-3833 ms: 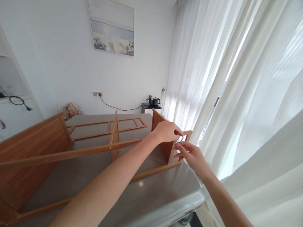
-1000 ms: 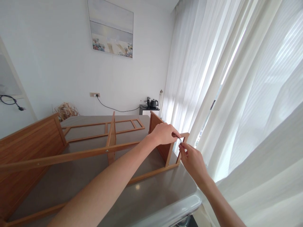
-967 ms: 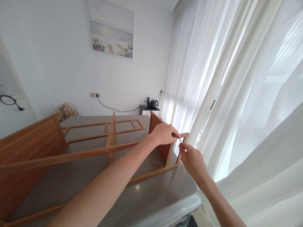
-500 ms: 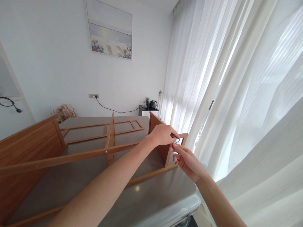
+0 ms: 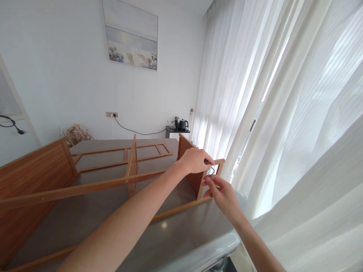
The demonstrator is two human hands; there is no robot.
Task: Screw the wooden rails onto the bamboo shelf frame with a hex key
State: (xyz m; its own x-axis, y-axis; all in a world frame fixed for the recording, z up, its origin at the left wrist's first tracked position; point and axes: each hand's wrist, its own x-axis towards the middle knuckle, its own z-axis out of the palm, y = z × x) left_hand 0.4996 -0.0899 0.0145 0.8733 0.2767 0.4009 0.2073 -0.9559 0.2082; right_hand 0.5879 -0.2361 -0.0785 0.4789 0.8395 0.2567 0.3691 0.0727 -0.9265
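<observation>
A small bent metal hex key [image 5: 213,170] sits between my two hands, at the right end of a wooden frame [image 5: 113,184]. My left hand [image 5: 195,160] reaches across with its fingertips closed at the upper end of the key, against the frame's corner. Just below, my right hand [image 5: 222,193] pinches the key's lower end between thumb and finger. The tip of the key is hidden by the fingers. Upright wooden panels join the frame: one at the left [image 5: 34,170], a narrow one midway [image 5: 132,162], and one at the right [image 5: 185,151] behind my left hand.
The frame lies on a large grey-brown table [image 5: 181,232]. Another ladder-like wooden frame [image 5: 102,152] lies towards the back. Sheer white curtains [image 5: 283,132] hang close on the right. A black kettle [image 5: 183,124] stands on a small cabinet by the wall.
My right hand has shifted slightly down and its fingers have opened out a little around the hex key, whose angle has changed. My left hand stays nearly in place.
</observation>
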